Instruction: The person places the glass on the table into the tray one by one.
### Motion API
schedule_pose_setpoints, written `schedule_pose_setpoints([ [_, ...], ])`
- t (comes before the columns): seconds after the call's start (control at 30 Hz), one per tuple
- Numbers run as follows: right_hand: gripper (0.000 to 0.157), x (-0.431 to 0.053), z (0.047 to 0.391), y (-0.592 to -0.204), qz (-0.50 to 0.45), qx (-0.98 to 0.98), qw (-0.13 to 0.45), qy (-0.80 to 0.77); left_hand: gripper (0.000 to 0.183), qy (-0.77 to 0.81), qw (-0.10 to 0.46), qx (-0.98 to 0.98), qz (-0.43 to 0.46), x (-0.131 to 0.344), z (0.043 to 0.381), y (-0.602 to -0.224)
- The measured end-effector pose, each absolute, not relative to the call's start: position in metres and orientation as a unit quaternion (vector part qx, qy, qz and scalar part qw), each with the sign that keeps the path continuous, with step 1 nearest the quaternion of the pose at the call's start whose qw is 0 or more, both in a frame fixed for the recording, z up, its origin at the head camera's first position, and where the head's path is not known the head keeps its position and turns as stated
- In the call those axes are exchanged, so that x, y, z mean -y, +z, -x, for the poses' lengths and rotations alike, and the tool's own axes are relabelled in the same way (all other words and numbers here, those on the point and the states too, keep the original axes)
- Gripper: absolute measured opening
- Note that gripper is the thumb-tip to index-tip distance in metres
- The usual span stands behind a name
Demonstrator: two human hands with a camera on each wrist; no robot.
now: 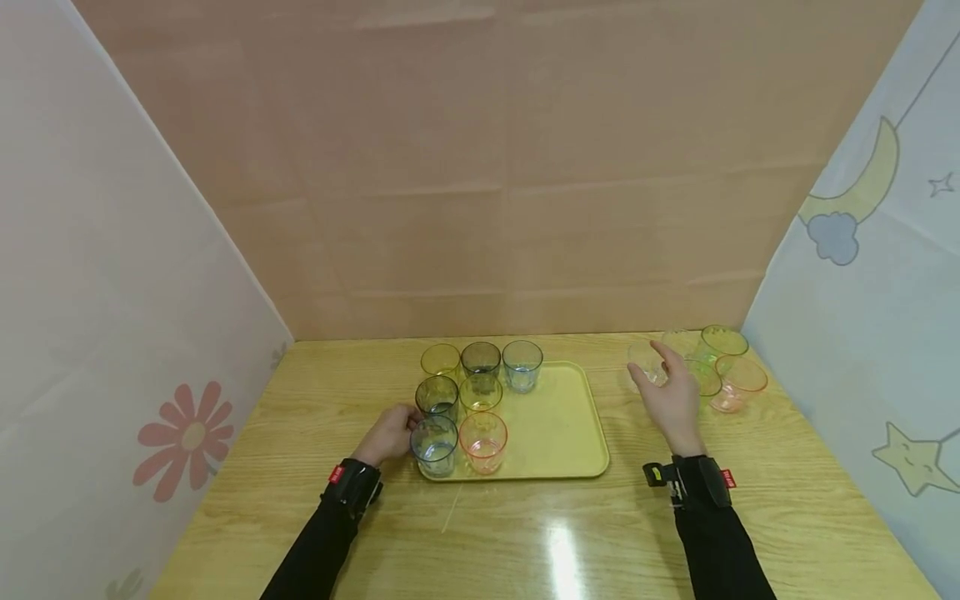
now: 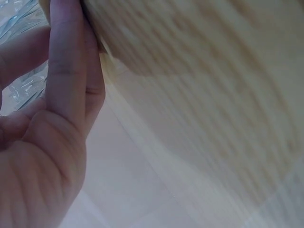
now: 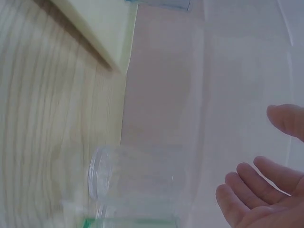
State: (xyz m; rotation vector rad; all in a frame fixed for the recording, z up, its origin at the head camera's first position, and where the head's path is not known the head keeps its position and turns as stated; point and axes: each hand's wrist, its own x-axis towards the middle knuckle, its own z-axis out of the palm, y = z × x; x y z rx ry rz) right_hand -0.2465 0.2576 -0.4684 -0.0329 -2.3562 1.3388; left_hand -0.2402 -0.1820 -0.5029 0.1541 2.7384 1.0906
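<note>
On the left half of a yellow tray (image 1: 555, 433) stand several tinted glasses, among them a blue glass (image 1: 435, 450), a dark glass (image 1: 437, 397) and an orange-rimmed glass (image 1: 483, 442). My left hand (image 1: 392, 432) is at the tray's left edge, beside the blue and dark glasses; its fingertips are partly hidden. Ridged glass shows past those fingers (image 2: 66, 71) in the left wrist view. Thumb and fingers spread, my right hand (image 1: 673, 404) is over the table next to a clear glass (image 3: 137, 175). Nothing is in its grasp.
Around the right hand are a green glass (image 1: 703, 379), a yellow-green glass (image 1: 723, 342) and an orange-rimmed glass (image 1: 738, 385). At the tray's back stands a light blue glass (image 1: 522, 368). A brown wall (image 1: 510, 208) rises behind the wooden table (image 1: 525, 533).
</note>
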Motion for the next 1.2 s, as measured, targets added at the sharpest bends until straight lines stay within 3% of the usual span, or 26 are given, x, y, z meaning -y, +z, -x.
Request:
schedule_pose_setpoints([
  [0.27, 0.054, -0.286, 0.245, -0.473, 0.058, 0.831, 0.351, 0.427, 0.012, 0.366, 0.096, -0.924, -0.049, 0.182, 0.241, -0.503],
  [0.4, 0.054, -0.299, 0.245, -0.475, 0.089, 0.824, 0.381, 0.41, 0.013, 0.368, 0.095, -0.924, -0.05, 0.181, 0.241, -0.501],
  [0.93, 0.062, -0.312, 0.237, -0.481, 0.133, 0.851, 0.304, 0.407, 0.015, 0.367, 0.095, -0.924, -0.054, 0.182, 0.242, -0.506],
  [1.2, 0.071, -0.315, 0.235, -0.484, 0.132, 0.879, 0.226, 0.399, 0.015, 0.374, 0.095, -0.921, -0.054, 0.184, 0.243, -0.508],
])
